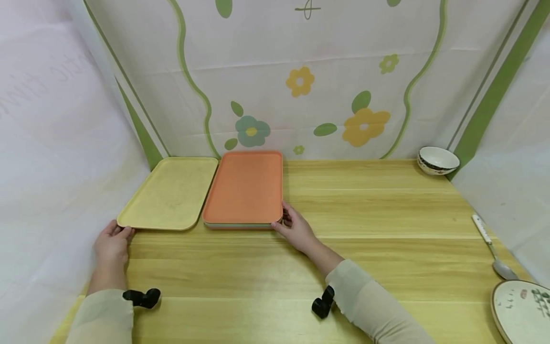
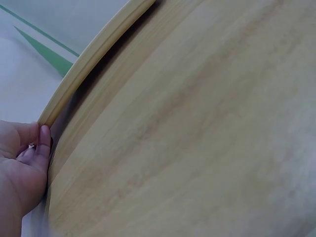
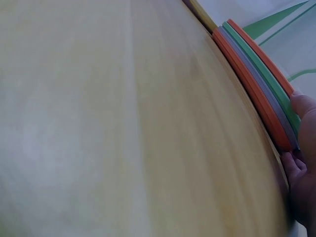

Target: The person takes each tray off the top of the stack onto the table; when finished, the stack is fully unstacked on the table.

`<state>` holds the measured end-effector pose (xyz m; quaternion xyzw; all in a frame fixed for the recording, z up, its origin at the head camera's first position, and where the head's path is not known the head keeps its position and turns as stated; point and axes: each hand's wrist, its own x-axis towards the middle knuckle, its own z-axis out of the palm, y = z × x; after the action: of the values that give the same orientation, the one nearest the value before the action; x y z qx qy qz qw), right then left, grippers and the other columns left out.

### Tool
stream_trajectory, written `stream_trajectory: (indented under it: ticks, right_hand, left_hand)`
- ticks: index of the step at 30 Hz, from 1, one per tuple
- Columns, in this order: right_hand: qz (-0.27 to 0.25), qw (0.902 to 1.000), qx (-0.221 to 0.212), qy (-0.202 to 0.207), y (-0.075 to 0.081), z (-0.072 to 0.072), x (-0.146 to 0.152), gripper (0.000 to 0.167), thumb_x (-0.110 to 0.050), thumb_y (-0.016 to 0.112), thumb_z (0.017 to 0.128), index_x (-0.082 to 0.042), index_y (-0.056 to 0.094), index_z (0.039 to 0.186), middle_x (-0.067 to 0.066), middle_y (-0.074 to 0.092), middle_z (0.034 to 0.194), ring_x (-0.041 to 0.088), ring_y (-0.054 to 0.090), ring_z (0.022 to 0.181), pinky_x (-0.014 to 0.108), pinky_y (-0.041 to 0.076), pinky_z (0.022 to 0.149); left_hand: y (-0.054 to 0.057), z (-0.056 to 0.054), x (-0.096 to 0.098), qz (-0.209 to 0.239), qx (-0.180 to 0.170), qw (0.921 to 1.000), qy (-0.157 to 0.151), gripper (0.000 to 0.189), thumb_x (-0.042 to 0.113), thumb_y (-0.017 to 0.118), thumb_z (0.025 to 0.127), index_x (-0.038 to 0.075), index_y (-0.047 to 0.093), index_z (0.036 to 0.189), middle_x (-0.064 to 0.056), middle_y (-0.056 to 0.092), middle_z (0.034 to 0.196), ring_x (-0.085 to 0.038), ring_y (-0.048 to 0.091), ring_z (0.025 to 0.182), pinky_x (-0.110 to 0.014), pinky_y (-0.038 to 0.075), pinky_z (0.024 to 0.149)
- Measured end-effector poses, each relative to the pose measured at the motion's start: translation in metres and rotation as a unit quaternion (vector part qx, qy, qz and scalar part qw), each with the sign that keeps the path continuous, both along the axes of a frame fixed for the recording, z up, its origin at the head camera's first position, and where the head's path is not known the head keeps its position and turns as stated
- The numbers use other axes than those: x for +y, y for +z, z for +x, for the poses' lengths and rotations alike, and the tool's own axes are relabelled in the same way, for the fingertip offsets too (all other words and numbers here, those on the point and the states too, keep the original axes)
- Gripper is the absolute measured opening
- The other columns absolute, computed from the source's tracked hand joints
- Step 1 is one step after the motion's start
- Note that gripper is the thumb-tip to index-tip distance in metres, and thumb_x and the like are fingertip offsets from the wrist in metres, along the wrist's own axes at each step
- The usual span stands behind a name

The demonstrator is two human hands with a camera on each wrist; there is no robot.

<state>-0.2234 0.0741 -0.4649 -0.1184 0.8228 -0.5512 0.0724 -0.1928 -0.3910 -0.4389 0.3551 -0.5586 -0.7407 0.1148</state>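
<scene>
A yellow tray (image 1: 169,193) lies at the back left of the table. My left hand (image 1: 112,242) pinches its near left corner; in the left wrist view, a dark gap shows under the tray's rim (image 2: 91,57). Close to its right is a stack of trays with an orange tray (image 1: 245,188) on top. Green, grey and orange edges (image 3: 256,101) show below that one in the right wrist view. My right hand (image 1: 296,230) grips the stack's near right corner, thumb at the top tray's edge and fingers low at the side. Some of its fingers are hidden.
A patterned bowl (image 1: 437,161) stands in the back right corner of the wooden table (image 1: 240,282). Along the right edge lie a spoon with a white handle (image 1: 482,229) and a decorated plate (image 1: 513,317). Floral cloth (image 1: 326,57) hangs behind the table, with white cloth at both sides.
</scene>
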Motion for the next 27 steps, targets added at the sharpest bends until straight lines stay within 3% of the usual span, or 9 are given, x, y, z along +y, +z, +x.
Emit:
stream_trajectory:
  ticks: [3,5,7,9,12,15,19,22,27]
  right_hand:
    - [-0.001,1.0,0.002,0.001,0.0,0.0,0.0,0.079,-0.032,0.067,0.094,-0.011,0.024,0.156,0.013,0.043,0.152,0.029,0.045,0.138,0.044,0.042,0.113]
    - [-0.003,1.0,0.003,0.002,0.001,0.0,0.0,0.079,-0.032,0.068,0.093,-0.011,0.024,0.156,0.014,0.043,0.152,0.029,0.045,0.138,0.044,0.042,0.113]
    - [-0.003,1.0,0.002,0.002,0.001,0.0,0.001,0.08,-0.032,0.068,0.093,-0.012,0.024,0.156,0.013,0.043,0.152,0.029,0.044,0.139,0.044,0.042,0.113]
    - [-0.002,1.0,0.005,0.003,0.001,0.0,0.001,0.08,-0.032,0.068,0.093,-0.011,0.024,0.156,0.014,0.043,0.152,0.029,0.044,0.138,0.044,0.042,0.113]
    - [0.001,1.0,0.006,0.003,0.001,0.001,0.001,0.08,-0.033,0.067,0.094,-0.011,0.023,0.156,0.014,0.043,0.152,0.029,0.045,0.138,0.044,0.043,0.113]
    - [0.001,1.0,0.004,0.003,0.001,0.001,0.0,0.08,-0.034,0.067,0.093,-0.011,0.023,0.157,0.015,0.043,0.152,0.03,0.045,0.138,0.044,0.043,0.113]
    - [0.002,0.9999,0.01,0.005,0.0,0.001,0.0,0.081,-0.035,0.067,0.094,-0.01,0.023,0.156,0.016,0.042,0.152,0.031,0.045,0.138,0.045,0.043,0.112]
    - [0.008,0.9997,0.02,0.008,-0.002,0.001,0.0,0.081,-0.037,0.066,0.094,-0.007,0.023,0.156,0.018,0.043,0.151,0.033,0.046,0.136,0.045,0.045,0.111]
    - [0.003,0.9999,0.009,0.006,-0.001,0.0,0.0,0.082,-0.037,0.067,0.093,-0.01,0.023,0.156,0.015,0.043,0.152,0.031,0.045,0.137,0.045,0.043,0.113]
  left_hand:
    - [0.0,0.0,0.0,-0.033,-0.023,0.9992,-0.008,0.074,0.003,0.054,0.096,0.02,0.017,0.157,0.002,0.026,0.16,0.002,0.054,0.111,-0.003,0.05,0.083]
    - [0.0,0.0,0.001,-0.076,-0.045,0.996,-0.013,0.072,0.008,0.054,0.097,0.02,0.017,0.157,0.002,0.023,0.162,-0.005,0.043,0.132,-0.004,0.045,0.095]
    - [-0.001,0.001,0.004,-0.107,-0.061,0.9924,-0.002,0.07,0.011,0.055,0.097,0.02,0.02,0.157,0.003,0.025,0.161,-0.006,0.032,0.141,-0.006,0.039,0.103]
    - [-0.002,0.001,0.009,-0.133,-0.066,0.9887,0.017,0.069,0.014,0.057,0.096,0.019,0.024,0.156,0.006,0.033,0.156,-0.005,0.035,0.138,-0.008,0.036,0.107]
    - [-0.003,0.002,0.019,-0.158,-0.053,0.985,0.045,0.068,0.015,0.061,0.094,0.015,0.031,0.155,0.011,0.043,0.142,0.001,0.044,0.116,-0.009,0.039,0.102]
    - [-0.003,0.004,0.03,-0.184,-0.048,0.9806,0.048,0.067,0.019,0.061,0.094,0.014,0.031,0.154,0.012,0.043,0.138,0.006,0.038,0.103,-0.008,0.037,0.095]
    - [-0.001,0.006,0.044,-0.194,-0.042,0.9795,0.038,0.067,0.024,0.059,0.096,0.016,0.029,0.155,0.007,0.037,0.147,0.001,0.035,0.114,-0.011,0.036,0.097]
    - [0.001,0.004,0.056,-0.208,-0.023,0.9775,0.025,0.067,0.025,0.059,0.096,0.015,0.029,0.155,-0.003,0.035,0.152,-0.011,0.037,0.126,-0.018,0.036,0.106]
    - [0.002,0.001,0.079,-0.207,0.003,0.9781,-0.023,0.067,0.027,0.057,0.098,0.015,0.025,0.156,-0.008,0.025,0.161,-0.027,0.03,0.144,-0.031,0.032,0.121]
